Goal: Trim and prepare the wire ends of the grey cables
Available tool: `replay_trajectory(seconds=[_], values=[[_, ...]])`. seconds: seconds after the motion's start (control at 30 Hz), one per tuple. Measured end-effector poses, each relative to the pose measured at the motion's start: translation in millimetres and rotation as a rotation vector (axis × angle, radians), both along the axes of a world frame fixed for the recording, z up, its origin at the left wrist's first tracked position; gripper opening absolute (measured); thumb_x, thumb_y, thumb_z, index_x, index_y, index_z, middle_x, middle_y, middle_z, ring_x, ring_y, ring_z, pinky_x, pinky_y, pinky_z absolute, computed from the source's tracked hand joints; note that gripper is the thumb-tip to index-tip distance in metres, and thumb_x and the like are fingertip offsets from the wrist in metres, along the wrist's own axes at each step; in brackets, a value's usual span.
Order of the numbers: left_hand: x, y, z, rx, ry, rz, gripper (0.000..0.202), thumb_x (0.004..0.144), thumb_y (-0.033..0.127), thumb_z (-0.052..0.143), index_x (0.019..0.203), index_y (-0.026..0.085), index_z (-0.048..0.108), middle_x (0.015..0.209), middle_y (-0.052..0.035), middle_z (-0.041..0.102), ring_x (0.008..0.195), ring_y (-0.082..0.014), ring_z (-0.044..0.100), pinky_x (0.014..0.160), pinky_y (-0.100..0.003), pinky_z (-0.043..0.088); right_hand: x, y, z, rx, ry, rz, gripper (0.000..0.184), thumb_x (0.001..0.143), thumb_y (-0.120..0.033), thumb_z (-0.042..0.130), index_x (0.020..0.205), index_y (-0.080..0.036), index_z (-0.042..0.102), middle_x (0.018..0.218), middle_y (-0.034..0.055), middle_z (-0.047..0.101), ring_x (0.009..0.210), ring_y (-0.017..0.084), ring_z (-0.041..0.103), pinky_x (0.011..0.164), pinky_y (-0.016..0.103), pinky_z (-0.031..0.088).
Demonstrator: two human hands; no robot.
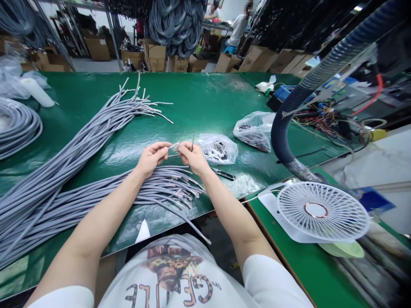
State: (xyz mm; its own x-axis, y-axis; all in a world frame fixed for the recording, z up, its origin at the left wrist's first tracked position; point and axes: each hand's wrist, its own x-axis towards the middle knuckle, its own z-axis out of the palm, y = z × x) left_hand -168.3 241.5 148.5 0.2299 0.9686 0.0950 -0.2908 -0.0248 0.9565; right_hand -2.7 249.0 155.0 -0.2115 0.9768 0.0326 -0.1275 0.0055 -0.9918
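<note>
Between thumb and fingers, my left hand (153, 157) pinches a grey cable (171, 147) close to its end. At that cable's frayed tip is my right hand (192, 156), its fingers closed, with a thin dark stick-like tool (193, 139) poking up from them; its kind is too small to tell. Below both hands lies a bundle of grey cables (160, 182) with stripped ends showing bare strands. A second grey cable bundle (105, 115) stretches across the table toward the back. Just right of my right hand rests a clear bag of small dark parts (220, 149).
A utility knife (224, 174) lies by my right forearm. Another bag of parts (253, 130) sits farther right, near a hanging flexible duct (282, 132). A white fan (323, 211) stands at the right. Coiled cable (19, 124) is at the left. People work in the background.
</note>
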Motion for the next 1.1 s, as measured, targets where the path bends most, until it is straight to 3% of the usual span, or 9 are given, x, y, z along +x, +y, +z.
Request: replay_trajectory(seconds=[0.1, 0.17, 0.27, 0.37, 0.5, 0.6, 0.8, 0.97, 1.1], values=[[4, -1, -0.2, 0.085, 0.03, 0.038, 0.041, 0.069, 0.045, 0.074, 0.094, 0.014, 0.064, 0.055, 0.0045, 0.053, 0.044, -0.0044, 0.037, 0.044, -0.019, 0.024, 3, 0, 13.4, 0.05, -0.006, -0.053, 0.053, 0.073, -0.063, 0.061, 0.099, -0.017, 0.059, 0.086, 0.0001, 0.061, 0.043, 0.001, 0.039, 0.034, 0.017, 0.017], [7, -3, -0.5, 0.15, 0.049, 0.058, 0.041, 0.07, 0.043, 0.074, 0.097, 0.015, 0.062, 0.056, 0.0052, 0.053, 0.049, -0.006, 0.043, 0.05, -0.02, 0.032, -1, -1, 17.8, 0.084, -0.073, -0.031, 0.054, 0.072, -0.06, 0.063, 0.105, -0.018, 0.06, 0.093, 0.0012, 0.062, 0.047, 0.002, 0.041, 0.036, 0.017, 0.021], [9, -4, -0.7, 0.205, 0.049, 0.07, 0.045, 0.07, 0.042, 0.074, 0.103, 0.016, 0.058, 0.055, 0.0065, 0.052, 0.053, -0.0075, 0.048, 0.056, -0.02, 0.037, -9, -3, 16.4, 0.145, -0.204, -0.014, 0.042, 0.07, -0.051, 0.069, 0.089, -0.015, 0.064, 0.069, -0.0029, 0.059, 0.047, 0.003, 0.04, 0.041, 0.017, 0.028], [7, -4, -1.1, 0.187, 0.062, 0.048, 0.048, 0.072, 0.044, 0.073, 0.108, 0.016, 0.058, 0.053, 0.0066, 0.05, 0.048, -0.0066, 0.042, 0.049, -0.02, 0.03, -10, -3, 10.8, 0.133, -0.21, 0.041, 0.035, 0.073, -0.049, 0.066, 0.078, -0.014, 0.064, 0.051, -0.0062, 0.049, 0.043, 0.004, 0.037, 0.042, 0.019, 0.028], [2, -1, -2.3, 0.089, 0.044, -0.012, 0.051, 0.074, 0.045, 0.07, 0.114, 0.015, 0.059, 0.053, 0.0056, 0.052, 0.041, -0.0046, 0.03, 0.042, -0.02, 0.019, -1, -2, 4.5, 0.166, -0.196, 0.09, 0.03, 0.076, -0.044, 0.062, 0.077, -0.014, 0.063, 0.061, -0.0028, 0.057, 0.043, 0.005, 0.038, 0.043, 0.021, 0.029], [-1, 0, -1.5, 0.015, 0.02, -0.057, 0.053, 0.073, 0.043, 0.071, 0.116, 0.015, 0.06, 0.053, 0.0053, 0.051, 0.04, -0.0041, 0.029, 0.041, -0.02, 0.015, 2, -1, 0.8, 0.29, -0.312, 0.069, 0.028, 0.08, -0.04, 0.056, 0.067, -0.015, 0.058, 0.056, -0.0031, 0.052, 0.046, 0.006, 0.04, 0.046, 0.021, 0.03], [-3, -3, 4.5, -0.062, -0.031, -0.062, 0.048, 0.065, 0.044, 0.077, 0.1, 0.011, 0.068, 0.045, 0.0074, 0.042, 0.038, -0.0027, 0.027, 0.04, -0.019, 0.013, -4, 10, -1.1, 0.427, -0.479, 0.114, 0.026, 0.078, -0.032, 0.048, 0.062, -0.014, 0.058, 0.056, -0.0022, 0.05, 0.055, 0.009, 0.043, 0.054, 0.022, 0.032], [-6, 0, 4.4, -0.055, -0.076, -0.008, 0.044, 0.063, 0.045, 0.078, 0.09, 0.013, 0.068, 0.043, 0.0083, 0.039, 0.036, -0.002, 0.026, 0.038, -0.018, 0.013, 36, 7, 3.1, 0.341, -0.685, -0.064, 0.022, 0.071, -0.024, 0.046, 0.062, -0.014, 0.063, 0.054, -0.0026, 0.051, 0.054, 0.009, 0.042, 0.055, 0.023, 0.031], [-3, 0, 3.4, -0.008, -0.025, -0.012, 0.04, 0.066, 0.045, 0.076, 0.088, 0.014, 0.065, 0.047, 0.0059, 0.049, 0.037, -0.0032, 0.034, 0.038, -0.017, 0.021, 80, -23, -10.9, 0.159, -0.805, -0.176, 0.021, 0.074, -0.027, 0.049, 0.064, -0.015, 0.063, 0.052, -0.0028, 0.049, 0.051, 0.01, 0.041, 0.053, 0.024, 0.032]])
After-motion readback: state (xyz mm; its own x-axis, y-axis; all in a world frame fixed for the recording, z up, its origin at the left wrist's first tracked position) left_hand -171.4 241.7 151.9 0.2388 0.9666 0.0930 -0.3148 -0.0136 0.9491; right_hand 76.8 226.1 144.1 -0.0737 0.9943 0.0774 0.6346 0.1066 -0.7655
